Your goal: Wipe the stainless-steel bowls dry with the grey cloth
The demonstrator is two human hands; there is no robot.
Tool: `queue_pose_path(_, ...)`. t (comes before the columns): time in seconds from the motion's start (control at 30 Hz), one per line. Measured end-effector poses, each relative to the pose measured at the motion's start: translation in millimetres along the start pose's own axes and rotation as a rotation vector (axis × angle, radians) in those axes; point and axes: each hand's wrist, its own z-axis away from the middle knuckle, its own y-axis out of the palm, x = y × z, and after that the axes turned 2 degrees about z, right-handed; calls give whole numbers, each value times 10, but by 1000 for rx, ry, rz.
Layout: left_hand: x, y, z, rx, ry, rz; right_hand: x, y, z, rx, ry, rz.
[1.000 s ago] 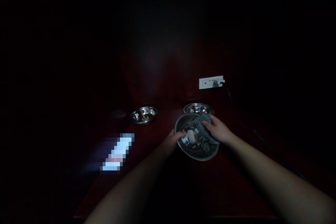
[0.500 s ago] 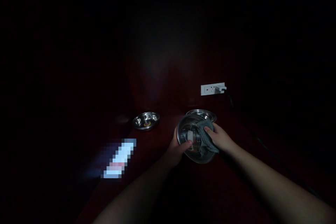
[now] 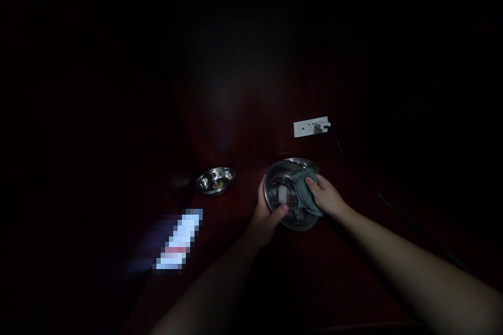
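Observation:
A shiny metal bowl (image 3: 280,178) is held up, tilted, between my two hands, with a pale patch on its surface. My left hand (image 3: 268,215) grips the bowl at its left side, thumb lying over the near part. A grey-green cloth (image 3: 306,193) is pressed against the bowl's right side. My right hand (image 3: 324,193) is closed on the cloth, its thumb on top; its other fingers are mostly hidden. Just behind the held bowl stands another metal dish (image 3: 302,161), partly covered from view.
A second shallow metal bowl (image 3: 215,182) with a yellow mark inside sits to the left on the dark red table (image 3: 239,209). A bright pixelated screen (image 3: 181,238) lies nearer on the left. At the back, a white wall socket (image 3: 310,126) holds a plug with a dark cable.
The bowl and both hands have shifted slightly up in the picture. The whole view has also moved a little, with the socket now further left and higher. Both grips stay the same.

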Motion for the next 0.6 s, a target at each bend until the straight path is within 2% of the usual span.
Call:
queue_pose_path(0.1,-5,1,-6,17,10,-63,-26,32,7,-8,23,-50)
queue_pose_path(0.33,86,-74,-26,-23,-43,-62,17,33,37,27,57,-183)
queue_pose_path(0.47,107,-97,-27,-62,-50,-99,21,16,24,-1,103,-176)
queue_pose_path(0.6,94,-116,-34,-5,-31,-66,7,-4,5,-12,65,-110)
